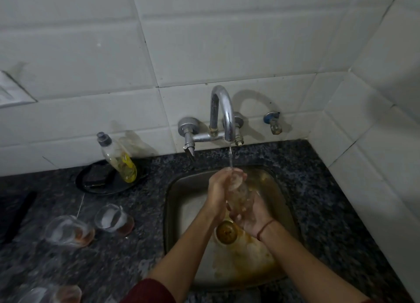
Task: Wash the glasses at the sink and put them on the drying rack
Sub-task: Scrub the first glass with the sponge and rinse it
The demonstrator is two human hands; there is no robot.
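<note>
Right, both hands hold one glass (pixel 238 194) under the tap (pixel 223 114), over the sink (pixel 181 211). Left hand (pixel 218 193) wraps the upper part near the rim, fingers curled close around it; right hand (pixel 250 216) cups the base from below, fingers closed on it. Water (pixel 231 158) hits right at the rim.

Risks, as I judge them: wet glass plus wet hands means a slip, and a drop into the steel basin could chip or break it. The rim is close under the spout, so lifting it carelessly could knock it. Splash onto the counter (pixel 136 246) is likely if the stream catches the rim edge.

Containers: held glass looks clear, contents hard to tell through blur. Two glasses (pixel 68 231) (pixel 113 218) wait on the counter left of the sink, both with brownish residue at the bottom, one also whitish inside. Another (pixel 56 294) at the lower left edge, blurred. Soap bottle (pixel 119 160) leans against the wall, roughly a third full of yellow liquid. No drying rack in view.
</note>
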